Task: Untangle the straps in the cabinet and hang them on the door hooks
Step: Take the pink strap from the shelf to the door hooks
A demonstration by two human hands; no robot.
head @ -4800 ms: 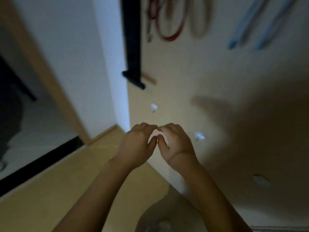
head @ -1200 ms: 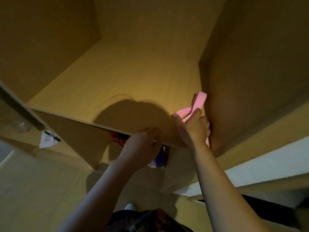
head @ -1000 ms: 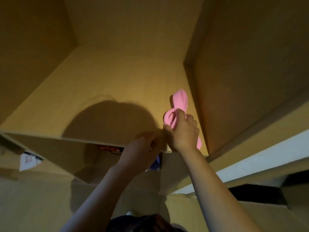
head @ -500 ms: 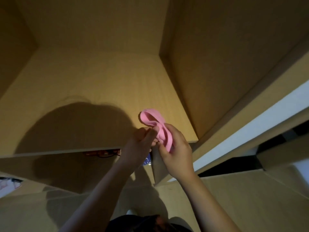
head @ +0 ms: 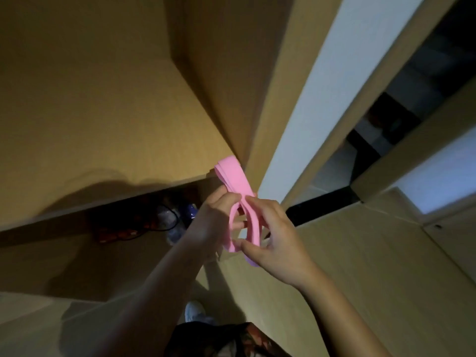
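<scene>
We hold the pink strap [head: 235,180] just off the shelf [head: 103,124] edge. Our left hand [head: 216,217] curls round its folds and our right hand [head: 273,233] pinches the lower loops. Tugging the wrong loop could tighten the tangle, and a slack pinch could drop it.

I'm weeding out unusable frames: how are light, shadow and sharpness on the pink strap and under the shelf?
Head view: dim, warm light; the pink strap, held by the left hand and right hand, is lit and fairly sharp; a soft shadow lies on the shelf; the clutter under it is dark, hard to identify.
</scene>
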